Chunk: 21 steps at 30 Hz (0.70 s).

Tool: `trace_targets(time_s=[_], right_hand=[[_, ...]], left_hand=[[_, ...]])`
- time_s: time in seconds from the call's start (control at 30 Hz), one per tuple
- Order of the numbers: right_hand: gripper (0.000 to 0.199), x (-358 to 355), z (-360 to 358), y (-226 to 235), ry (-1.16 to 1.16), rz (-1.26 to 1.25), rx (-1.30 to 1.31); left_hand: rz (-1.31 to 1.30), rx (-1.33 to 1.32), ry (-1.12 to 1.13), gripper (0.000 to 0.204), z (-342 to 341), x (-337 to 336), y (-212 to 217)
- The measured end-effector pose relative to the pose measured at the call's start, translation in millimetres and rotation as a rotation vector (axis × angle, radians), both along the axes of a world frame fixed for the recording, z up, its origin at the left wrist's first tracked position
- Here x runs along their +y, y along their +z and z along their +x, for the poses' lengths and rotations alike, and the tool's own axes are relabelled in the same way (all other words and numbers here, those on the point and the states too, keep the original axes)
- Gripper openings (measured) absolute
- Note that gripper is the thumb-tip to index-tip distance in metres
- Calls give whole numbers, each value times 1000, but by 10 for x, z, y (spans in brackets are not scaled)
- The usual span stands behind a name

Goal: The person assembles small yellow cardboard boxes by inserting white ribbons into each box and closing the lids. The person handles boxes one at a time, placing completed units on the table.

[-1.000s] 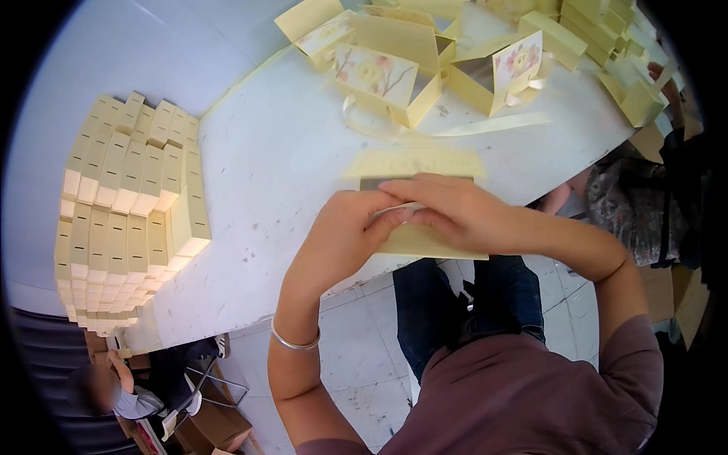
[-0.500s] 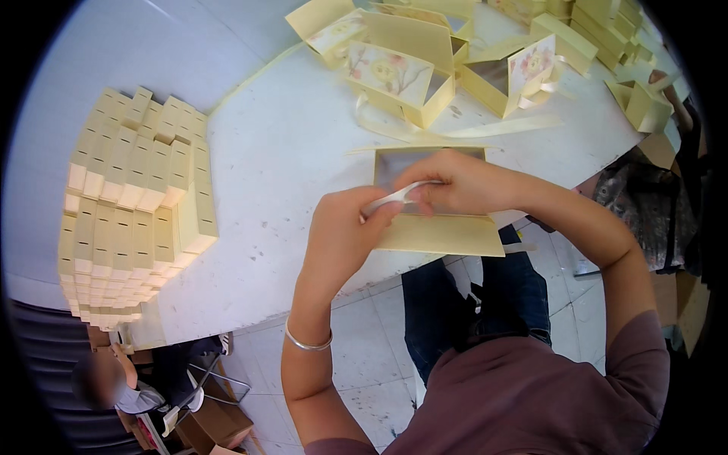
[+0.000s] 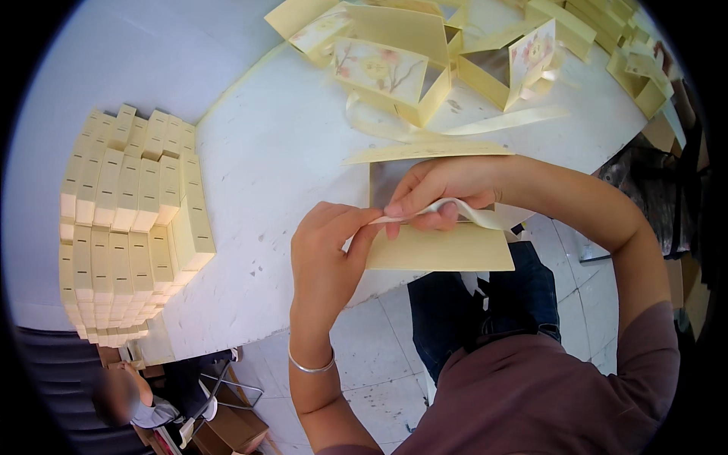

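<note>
A cream ribbon (image 3: 491, 219) is stretched between my two hands above an opened pale yellow gift box (image 3: 444, 255). My left hand (image 3: 327, 246) pinches one end of it between thumb and fingertips, left of the box. Close beside those fingertips, my right hand (image 3: 447, 188) grips the same ribbon, which curls over its fingers and droops to the right. The box has one flap spread toward me and another at the far side. Its grey inside is partly hidden by my right hand and forearm.
Tall stacks of cream cartons (image 3: 125, 220) stand on the left of the white table (image 3: 250, 197). Open flower-printed boxes (image 3: 383, 72) lie at the far side, with a loose ribbon (image 3: 516, 121) before them. Another person (image 3: 144, 402) sits at lower left.
The ribbon was bunched between both hands; now it runs taut from my left fingertips and a longer part hangs at the right. My right hand has turned. The view has shifted slightly.
</note>
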State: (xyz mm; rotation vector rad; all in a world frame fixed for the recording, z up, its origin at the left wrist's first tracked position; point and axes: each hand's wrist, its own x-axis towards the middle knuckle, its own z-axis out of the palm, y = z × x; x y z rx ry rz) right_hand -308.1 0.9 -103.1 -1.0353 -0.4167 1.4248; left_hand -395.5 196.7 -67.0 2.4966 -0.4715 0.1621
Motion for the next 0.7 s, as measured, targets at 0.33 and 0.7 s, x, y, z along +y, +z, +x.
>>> trace_targets(time_s=[0.33, 0.7], right_hand=[[34, -128, 48, 10, 15, -281, -618], [16, -87, -311, -50, 308, -343, -1673]], left_hand=[[185, -202, -212, 35, -232, -51, -235], [164, -275, -311, 18, -668, 78, -362]])
